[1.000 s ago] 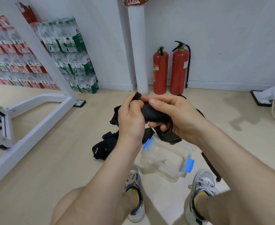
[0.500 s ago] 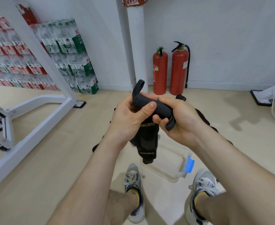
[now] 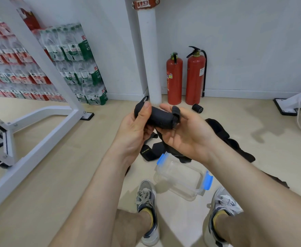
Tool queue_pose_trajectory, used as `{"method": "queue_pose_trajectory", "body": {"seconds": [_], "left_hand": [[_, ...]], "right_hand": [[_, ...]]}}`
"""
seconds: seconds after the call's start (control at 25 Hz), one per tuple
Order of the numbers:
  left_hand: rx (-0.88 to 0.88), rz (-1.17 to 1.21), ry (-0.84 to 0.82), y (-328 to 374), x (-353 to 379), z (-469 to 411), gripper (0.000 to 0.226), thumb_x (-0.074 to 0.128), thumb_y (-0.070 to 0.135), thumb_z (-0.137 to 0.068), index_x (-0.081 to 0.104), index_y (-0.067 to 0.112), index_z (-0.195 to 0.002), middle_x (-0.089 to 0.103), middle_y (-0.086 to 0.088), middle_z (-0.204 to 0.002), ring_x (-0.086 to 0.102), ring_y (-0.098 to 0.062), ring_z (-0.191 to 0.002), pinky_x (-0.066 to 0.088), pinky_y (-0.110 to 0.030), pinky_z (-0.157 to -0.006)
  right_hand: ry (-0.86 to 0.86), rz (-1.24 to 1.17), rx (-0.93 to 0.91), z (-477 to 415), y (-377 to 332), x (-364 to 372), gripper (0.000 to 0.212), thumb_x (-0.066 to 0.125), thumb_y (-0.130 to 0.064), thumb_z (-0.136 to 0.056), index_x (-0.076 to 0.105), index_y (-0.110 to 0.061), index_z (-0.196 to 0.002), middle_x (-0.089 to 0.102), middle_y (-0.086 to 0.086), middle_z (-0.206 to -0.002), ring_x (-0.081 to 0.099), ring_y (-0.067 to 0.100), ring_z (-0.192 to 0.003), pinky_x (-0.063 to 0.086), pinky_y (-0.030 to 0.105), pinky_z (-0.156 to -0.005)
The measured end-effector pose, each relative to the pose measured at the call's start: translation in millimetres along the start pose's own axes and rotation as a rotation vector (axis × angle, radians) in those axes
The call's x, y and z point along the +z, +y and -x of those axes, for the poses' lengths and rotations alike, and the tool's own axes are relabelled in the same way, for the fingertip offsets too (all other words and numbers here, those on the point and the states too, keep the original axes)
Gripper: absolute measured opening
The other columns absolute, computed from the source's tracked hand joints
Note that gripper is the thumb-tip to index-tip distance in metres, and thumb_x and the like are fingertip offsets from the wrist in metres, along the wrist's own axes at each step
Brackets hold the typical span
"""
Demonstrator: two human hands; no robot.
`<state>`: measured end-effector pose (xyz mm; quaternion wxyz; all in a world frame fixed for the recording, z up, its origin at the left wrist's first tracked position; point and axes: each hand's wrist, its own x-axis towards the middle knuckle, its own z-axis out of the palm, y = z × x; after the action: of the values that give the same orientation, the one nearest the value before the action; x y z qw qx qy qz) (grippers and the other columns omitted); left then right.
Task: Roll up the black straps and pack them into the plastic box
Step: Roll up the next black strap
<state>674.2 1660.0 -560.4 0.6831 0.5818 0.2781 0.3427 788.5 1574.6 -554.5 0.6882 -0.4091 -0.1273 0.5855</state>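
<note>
Found loose black straps (image 3: 232, 139) heaped on the floor (image 3: 75, 166) just beyond the plastic box (image 3: 196, 191), spreading off past its right side. Noted one more unrolled piece (image 3: 152, 150) just beyond its far left corner.

Checked the plastic box: open at top, blue clips (image 3: 208, 180) swung out, nothing visible inside.

Noted left hand (image 3: 134, 127) above and beyond the box, thumb pressed on one end of a rolled strap (image 3: 161, 118), fingers curled under it. Noted right hand (image 3: 187, 135) palm up, cradling the other end with fingers bent round it, a short tail poking up between them. Saw a loose length hanging from the roll down toward the box, so judged this roll not quite finished.

Spotted one small finished roll (image 3: 197, 108) lying well beyond the box, not packed.

Judged progress early: one rolled, one in hand, the rest to roll, all to pack.
</note>
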Motion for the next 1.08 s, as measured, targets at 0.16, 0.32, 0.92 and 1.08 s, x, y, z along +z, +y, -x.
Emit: {"method": "queue_pose_trajectory", "body": {"seconds": [0.16, 0.32, 0.92, 1.08], "left_hand": [[-0.02, -0.064, 0.009, -6, 2, -1, 0.032, 0.061, 0.039, -0.096, 0.062, 0.009, -0.106, 0.066, -0.008, -0.089, 0.063, -0.014, -0.077, 0.049, -0.022, -0.07], [0.008, 0.028, 0.189, -11, 7, -3, 0.014, 0.063, 0.02, -0.096, 0.06, 0.01, -0.105, 0.068, -0.008, -0.091, 0.07, -0.015, -0.079, 0.055, -0.024, -0.062], [-0.139, 0.193, 0.135, 6, -8, 2, 0.018, 0.061, 0.007, -0.09, 0.05, 0.019, -0.081, 0.064, 0.004, -0.068, 0.064, -0.01, -0.063, 0.052, -0.022, -0.059], [-0.173, 0.224, 0.224, -10, 12, 3, 0.026, 0.067, 0.014, -0.089, 0.046, 0.021, -0.077, 0.066, -0.004, -0.08, 0.067, -0.025, -0.08, 0.049, -0.028, -0.066]], "right_hand": [[0.045, 0.464, -0.182, 0, 2, 0, 0.031, 0.049, -0.031, -0.101, 0.07, -0.018, -0.119, 0.071, 0.01, -0.114, 0.065, 0.021, -0.093, 0.048, 0.026, -0.072], [-0.153, 0.626, -0.201, 9, 1, 0, 0.047, 0.052, -0.055, -0.091, 0.068, -0.021, -0.12, 0.071, 0.01, -0.117, 0.068, 0.019, -0.108, 0.05, 0.032, -0.094], [-0.06, 0.689, -0.374, 3, -5, -3, 0.026, 0.066, -0.005, -0.091, 0.07, -0.012, -0.116, 0.071, 0.004, -0.077, 0.066, 0.025, -0.063, 0.044, 0.019, -0.053], [0.147, 0.517, -0.498, -2, -3, -3, 0.049, 0.073, -0.001, -0.082, 0.059, -0.019, -0.125, 0.063, -0.007, -0.073, 0.059, 0.011, -0.059, 0.047, 0.02, -0.052]]}}
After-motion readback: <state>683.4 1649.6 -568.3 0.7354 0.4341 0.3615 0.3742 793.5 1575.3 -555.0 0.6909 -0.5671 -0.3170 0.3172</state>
